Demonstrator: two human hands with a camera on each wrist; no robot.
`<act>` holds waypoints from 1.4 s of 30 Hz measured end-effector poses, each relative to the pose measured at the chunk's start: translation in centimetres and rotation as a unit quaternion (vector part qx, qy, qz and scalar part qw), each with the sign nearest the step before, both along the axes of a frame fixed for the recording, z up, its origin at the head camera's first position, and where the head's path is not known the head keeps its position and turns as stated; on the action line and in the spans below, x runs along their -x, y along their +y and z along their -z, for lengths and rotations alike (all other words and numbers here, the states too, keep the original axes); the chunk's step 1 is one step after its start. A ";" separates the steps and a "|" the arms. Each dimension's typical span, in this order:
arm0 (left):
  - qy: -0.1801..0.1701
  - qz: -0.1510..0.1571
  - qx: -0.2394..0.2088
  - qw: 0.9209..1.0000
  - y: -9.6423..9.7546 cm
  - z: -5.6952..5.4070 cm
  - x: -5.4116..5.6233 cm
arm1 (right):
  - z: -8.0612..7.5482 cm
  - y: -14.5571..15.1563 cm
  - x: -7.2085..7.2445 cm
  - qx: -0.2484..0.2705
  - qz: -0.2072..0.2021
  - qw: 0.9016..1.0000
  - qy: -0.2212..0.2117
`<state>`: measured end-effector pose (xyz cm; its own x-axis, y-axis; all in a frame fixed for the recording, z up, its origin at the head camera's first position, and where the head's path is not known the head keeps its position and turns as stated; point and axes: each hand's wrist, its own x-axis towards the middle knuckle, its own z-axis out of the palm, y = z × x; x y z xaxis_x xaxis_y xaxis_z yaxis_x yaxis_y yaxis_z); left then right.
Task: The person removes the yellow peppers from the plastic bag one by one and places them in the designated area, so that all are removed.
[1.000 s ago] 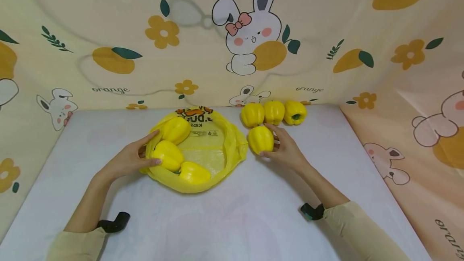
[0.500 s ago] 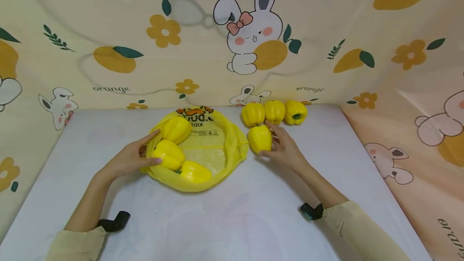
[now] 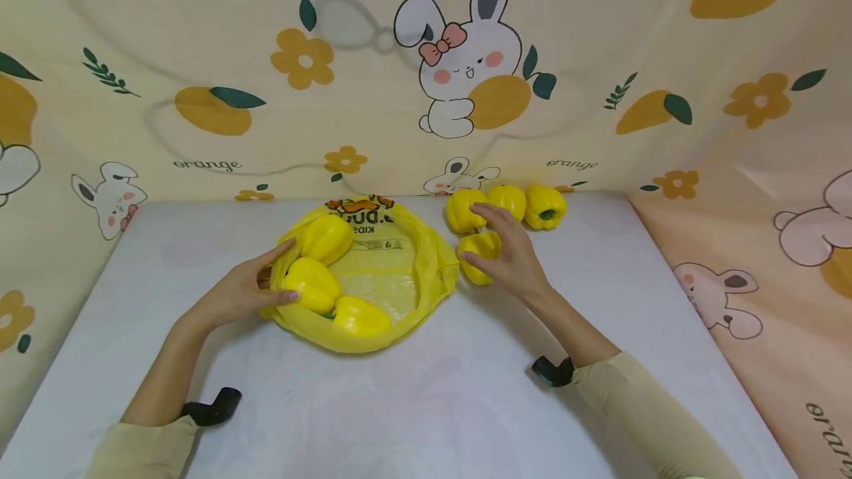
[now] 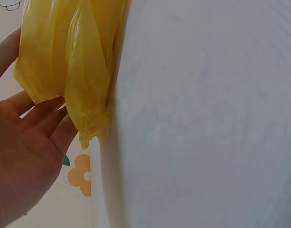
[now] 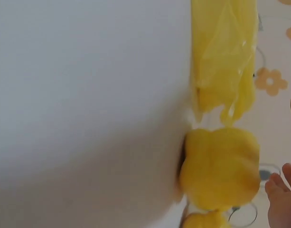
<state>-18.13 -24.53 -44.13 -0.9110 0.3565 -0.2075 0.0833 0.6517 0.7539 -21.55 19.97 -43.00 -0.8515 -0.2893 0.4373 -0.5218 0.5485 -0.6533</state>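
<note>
A yellow plastic bag (image 3: 373, 279) lies with its mouth wide on the table, several yellow bell peppers inside, among them one bell pepper (image 3: 309, 285) at its left side. My left hand (image 3: 242, 287) holds the bag's left side, the thumb over the rim against that pepper and the other fingers outside, as the bag wall (image 4: 45, 52) in the left wrist view shows. Just right of the bag sits a lone bell pepper (image 3: 478, 261). Above it hovers my right hand (image 3: 515, 253), fingers parted and apart from the pepper (image 5: 221, 168) in the right wrist view.
Behind the lone pepper, a row of bell peppers (image 3: 506, 202) stands along the back of the white table (image 3: 413, 412). A printed cloth (image 3: 359, 87) with rabbits and oranges rises behind and on both sides.
My right hand has let go of the lone pepper, which stays beside the bag, and has moved up and slightly left over it. The left hand keeps its place on the bag.
</note>
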 end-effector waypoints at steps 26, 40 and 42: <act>-0.017 -0.004 -0.005 1.000 0.0 -0.7 0.4 | -4.3 -7.6 -1.1 0.079 -0.236 0.964 -0.091; -0.019 -0.004 -0.014 1.000 0.1 -0.5 0.6 | -0.6 -9.4 0.1 0.036 -0.331 0.932 -0.145; -0.017 -0.003 -0.012 1.000 0.1 -0.4 0.6 | -0.4 -9.7 0.1 0.035 -0.351 0.922 -0.158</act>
